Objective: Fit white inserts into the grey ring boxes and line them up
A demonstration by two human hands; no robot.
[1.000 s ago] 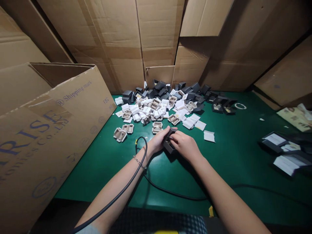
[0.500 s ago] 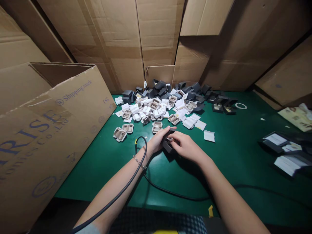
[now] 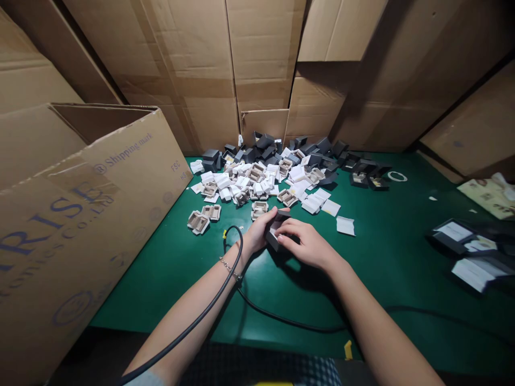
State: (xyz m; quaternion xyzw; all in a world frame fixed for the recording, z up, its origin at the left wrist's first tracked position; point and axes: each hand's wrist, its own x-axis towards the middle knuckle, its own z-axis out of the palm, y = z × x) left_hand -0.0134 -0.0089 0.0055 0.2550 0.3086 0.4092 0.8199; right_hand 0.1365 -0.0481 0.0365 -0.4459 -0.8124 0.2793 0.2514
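Note:
Both my hands meet over a small black box (image 3: pixel 274 239) at the middle of the green table (image 3: pixel 382 268). My left hand (image 3: pixel 260 230) wraps round the box's left side, fingers closed on it. From the right, my right hand (image 3: pixel 306 244) lies over the box with its fingertips pressing a white insert into the opening. A thin bracelet circles my left wrist (image 3: pixel 229 267). Just beyond the hands lies a heap of white and beige inserts (image 3: pixel 257 185), with several black boxes (image 3: pixel 314 150) behind it.
A large open cardboard carton (image 3: pixel 80 214) stands at the left. Cardboard walls (image 3: pixel 261 64) close off the back and right. A black cable (image 3: pixel 281 319) loops across the table near my arms. Dark open boxes with white cards (image 3: pixel 470 249) lie at the right, and a white ring (image 3: pixel 397 175) farther back.
My hands and the black box have shifted slightly left and away from me. My right fingers have moved further over the box's top.

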